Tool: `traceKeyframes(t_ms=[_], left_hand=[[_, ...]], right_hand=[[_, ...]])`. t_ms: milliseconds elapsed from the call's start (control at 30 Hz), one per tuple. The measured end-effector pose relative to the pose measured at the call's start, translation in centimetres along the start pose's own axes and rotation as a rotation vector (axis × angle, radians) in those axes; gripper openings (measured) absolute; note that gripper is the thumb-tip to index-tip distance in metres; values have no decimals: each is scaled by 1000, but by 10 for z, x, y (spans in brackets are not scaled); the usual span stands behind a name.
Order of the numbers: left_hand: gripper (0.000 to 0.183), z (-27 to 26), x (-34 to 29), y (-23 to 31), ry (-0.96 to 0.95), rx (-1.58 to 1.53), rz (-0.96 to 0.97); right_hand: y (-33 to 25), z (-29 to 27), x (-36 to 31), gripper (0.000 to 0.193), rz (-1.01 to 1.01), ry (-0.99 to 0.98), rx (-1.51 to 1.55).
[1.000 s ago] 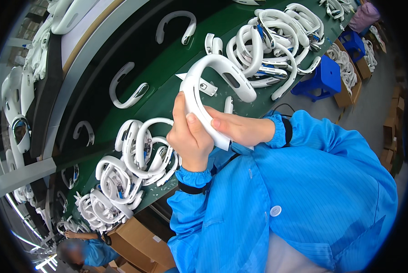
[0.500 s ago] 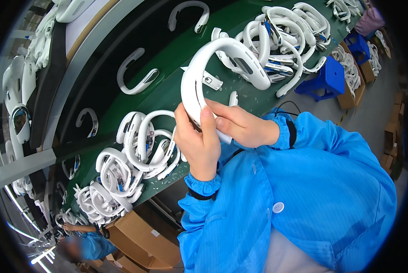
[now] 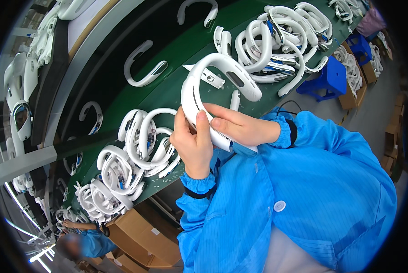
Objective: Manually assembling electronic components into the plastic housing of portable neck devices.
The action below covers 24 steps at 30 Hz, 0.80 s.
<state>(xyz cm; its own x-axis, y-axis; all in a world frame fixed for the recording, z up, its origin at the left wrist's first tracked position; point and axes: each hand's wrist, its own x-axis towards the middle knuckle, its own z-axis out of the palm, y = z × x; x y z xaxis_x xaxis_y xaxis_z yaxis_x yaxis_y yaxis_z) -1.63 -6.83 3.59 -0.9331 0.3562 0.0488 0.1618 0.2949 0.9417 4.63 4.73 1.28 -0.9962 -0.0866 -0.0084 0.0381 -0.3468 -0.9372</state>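
Both my hands hold a white C-shaped neck fan (image 3: 190, 94) above the green work surface. My left hand (image 3: 194, 144) grips its curved band from the left, thumb pressed on the inner side. From the right, my right hand (image 3: 244, 127) closes round the same band, its thumb near the left one. One end, with a dark oval inset, points away to the right; the other comes down near my blue jacket. Just beyond the fan lies a flat white strip (image 3: 211, 79) with a dark mark. A narrow white piece (image 3: 235, 100) rests right of it.
A pile of white neck fans (image 3: 117, 170) lies to the left, another pile (image 3: 281, 43) to the far right. Single fans (image 3: 145, 82) lie on the dark green belt behind. A blue stool (image 3: 325, 79), cardboard boxes (image 3: 145, 234) and a co-worker (image 3: 90, 241) are around the bench.
The held fan has tilted, its far end dropping lower and its near end now showing by my jacket. My left hand has shifted slightly left and down. Fans on the back belt have moved right.
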Motion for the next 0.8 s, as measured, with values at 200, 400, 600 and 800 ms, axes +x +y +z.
traceKeyframes(t_ms=[200,400,600,800], left_hand=[[30,0,-8,-15,57,57,75],[59,-5,-19,3,-122,523,-127],[50,-1,-29,11,-86,349,-75],[50,9,-21,-12,-52,-135,-42]], right_hand=[[8,0,-2,48,102,-8,57],[1,-4,-5,49,373,-58,346],[-1,6,-2,50,389,-11,514],[0,-6,1,50,516,-24,410]])
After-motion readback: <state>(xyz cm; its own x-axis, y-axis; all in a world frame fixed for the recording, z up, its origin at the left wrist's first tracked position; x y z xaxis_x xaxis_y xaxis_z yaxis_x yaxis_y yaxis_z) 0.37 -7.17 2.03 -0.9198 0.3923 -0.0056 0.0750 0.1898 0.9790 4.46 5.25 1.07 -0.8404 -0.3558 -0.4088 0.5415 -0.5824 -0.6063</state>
